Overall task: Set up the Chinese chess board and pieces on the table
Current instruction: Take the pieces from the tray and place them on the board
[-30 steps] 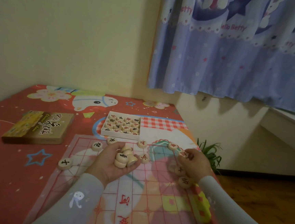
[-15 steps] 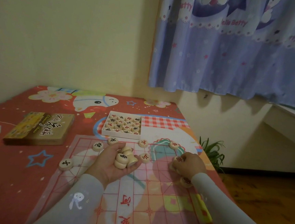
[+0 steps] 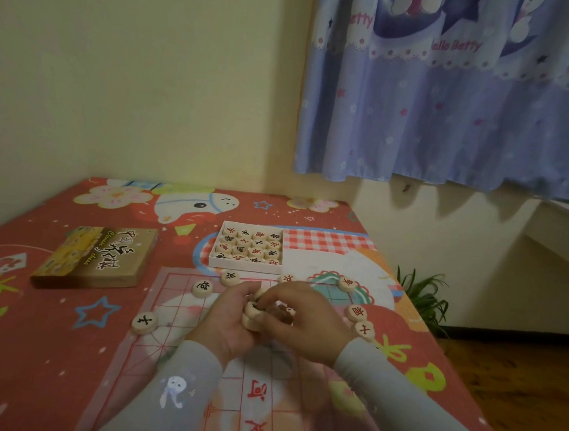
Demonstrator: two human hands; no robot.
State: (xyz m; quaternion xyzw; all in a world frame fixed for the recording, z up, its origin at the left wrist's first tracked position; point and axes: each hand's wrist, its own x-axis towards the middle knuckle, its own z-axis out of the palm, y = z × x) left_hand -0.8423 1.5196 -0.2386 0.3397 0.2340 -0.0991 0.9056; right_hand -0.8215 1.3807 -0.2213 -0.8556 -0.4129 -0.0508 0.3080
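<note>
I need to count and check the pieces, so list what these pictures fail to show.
- Head view: the pieces in the left hand are mostly covered by its fingers and the right hand; their number is unclear.
- Any piece under the two hands on the board is hidden.
- Characters on the pieces in the white tray are too small to read.
- The board's near end is cut off by the bottom edge and covered by the sleeves.

Between the lid [image 3: 95, 259] and the tray [image 3: 245, 264] the desk [image 3: 24, 347] is free; loose pieces [image 3: 144, 322] ring the far board [image 3: 179, 295] edge.
</note>
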